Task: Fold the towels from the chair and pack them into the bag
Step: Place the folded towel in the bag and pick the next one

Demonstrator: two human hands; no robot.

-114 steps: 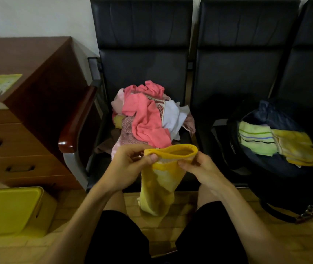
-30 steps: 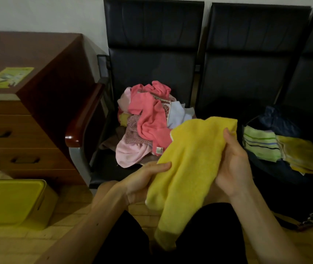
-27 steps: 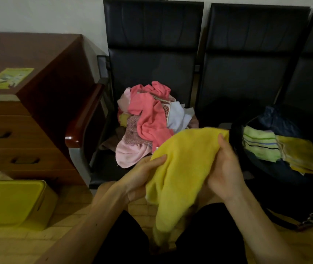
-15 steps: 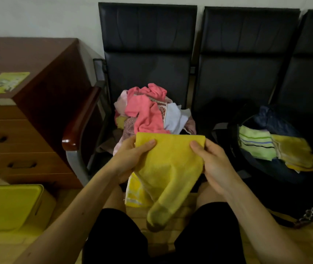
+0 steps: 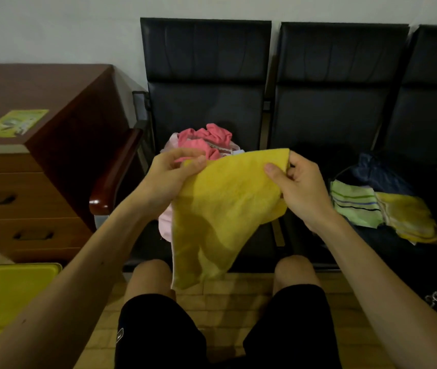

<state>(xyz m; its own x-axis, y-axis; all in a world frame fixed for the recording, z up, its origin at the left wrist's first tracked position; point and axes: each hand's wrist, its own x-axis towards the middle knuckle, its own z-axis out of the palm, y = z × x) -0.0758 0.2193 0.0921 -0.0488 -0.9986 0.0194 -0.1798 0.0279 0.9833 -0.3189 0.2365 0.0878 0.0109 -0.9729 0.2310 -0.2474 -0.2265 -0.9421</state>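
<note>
Fuzzy yellow cloth towel (image 5: 228,206) between the hands, soft pink cloth pile (image 5: 206,139) behind it, smooth black leathery chairs (image 5: 206,75), shiny wood armrest (image 5: 113,177) and dull wood desk (image 5: 60,123) left, yellow plastic box (image 5: 7,291).

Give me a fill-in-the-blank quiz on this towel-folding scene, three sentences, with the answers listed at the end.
1. The left hand and the right hand both pinch the top edge of a ___ terry towel.
2. Of the three black padded chairs, the heap of pink and white towels lies on the ___ one.
3. In the dark fabric bag, the folded striped towel is pale ___.

Answers: yellow; left; green.
</note>
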